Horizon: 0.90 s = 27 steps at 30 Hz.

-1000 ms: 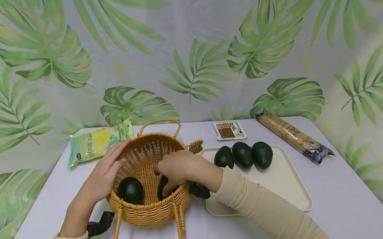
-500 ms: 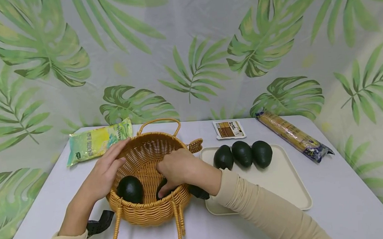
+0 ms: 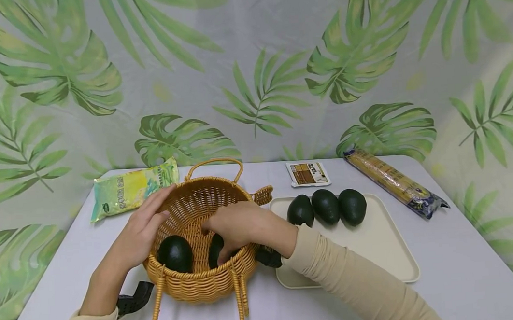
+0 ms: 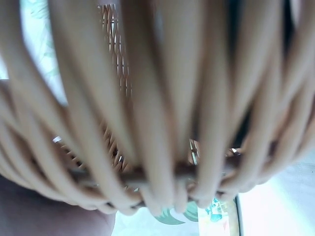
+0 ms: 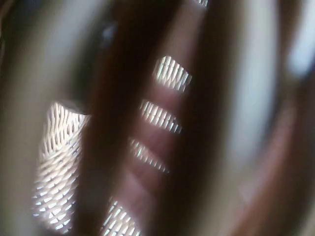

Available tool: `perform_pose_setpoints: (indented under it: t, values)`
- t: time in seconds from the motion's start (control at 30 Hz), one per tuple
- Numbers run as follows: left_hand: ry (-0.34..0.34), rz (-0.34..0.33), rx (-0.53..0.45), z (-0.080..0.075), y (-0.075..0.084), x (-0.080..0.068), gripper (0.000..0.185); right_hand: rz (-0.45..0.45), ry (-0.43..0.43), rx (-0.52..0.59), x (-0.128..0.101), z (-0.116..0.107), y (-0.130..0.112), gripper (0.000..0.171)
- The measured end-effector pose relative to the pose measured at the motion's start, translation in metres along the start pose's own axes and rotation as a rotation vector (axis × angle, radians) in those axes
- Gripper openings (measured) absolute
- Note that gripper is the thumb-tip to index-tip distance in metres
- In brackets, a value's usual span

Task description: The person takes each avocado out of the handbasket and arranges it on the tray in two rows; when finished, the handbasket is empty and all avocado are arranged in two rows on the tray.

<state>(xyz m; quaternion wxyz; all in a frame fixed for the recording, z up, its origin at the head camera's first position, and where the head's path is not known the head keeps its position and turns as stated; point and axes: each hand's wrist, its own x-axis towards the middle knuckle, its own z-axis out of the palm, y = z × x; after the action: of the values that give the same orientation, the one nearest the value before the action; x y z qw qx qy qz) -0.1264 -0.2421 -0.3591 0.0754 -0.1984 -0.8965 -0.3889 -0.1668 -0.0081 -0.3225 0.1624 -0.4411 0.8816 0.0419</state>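
A round wicker basket [image 3: 204, 283] stands on the white table, left of centre in the head view. My left hand [image 3: 140, 233] rests on its left rim with straight fingers. My right hand [image 3: 238, 226] reaches down inside the basket, its fingers curled round a dark green avocado [image 3: 215, 249] near the basket's bottom. A second avocado [image 3: 175, 253] lies in the basket to its left. In the left wrist view only wicker strands [image 4: 162, 123] show, very close. The right wrist view is a blur of weave.
A cream tray [image 3: 374, 250] right of the basket bears three avocados [image 3: 325, 206] in a row at its far edge. Behind lie a yellow-green packet [image 3: 131, 188], a small brown packet [image 3: 308, 173] and a long noodle pack [image 3: 394, 181]. A leaf-print curtain backs the table.
My right hand has shifted slightly left inside the basket, and more of the avocado under it shows. The left hand has stayed on the rim.
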Motion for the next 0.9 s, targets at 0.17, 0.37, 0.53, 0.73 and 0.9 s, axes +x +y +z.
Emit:
perform_pose_setpoints:
  t: [0.17, 0.37, 0.53, 0.73, 0.9]
  values:
    - [0.000, -0.002, 0.005, 0.0001, 0.0001, 0.0000, 0.053, 0.070, 0.024, -0.005, 0.0003, 0.0014, -0.0008, 0.057]
    - [0.001, 0.000, 0.007, 0.0008, -0.0004, 0.0003, 0.052, -0.008, -0.020, 0.026, 0.0030, 0.0015, 0.0012, 0.058]
    - [0.001, 0.000, 0.003, 0.0006, -0.0004, 0.0004, 0.052, -0.064, -0.072, 0.023, 0.0042, 0.0010, 0.0022, 0.060]
    - [-0.002, -0.008, -0.001, 0.0004, 0.0000, 0.0002, 0.052, -0.075, -0.106, 0.005, 0.0036, -0.0005, 0.0018, 0.065]
    - [-0.003, -0.012, -0.002, 0.0002, -0.0006, -0.0003, 0.052, -0.057, -0.144, -0.008, 0.0048, -0.0006, 0.0002, 0.066]
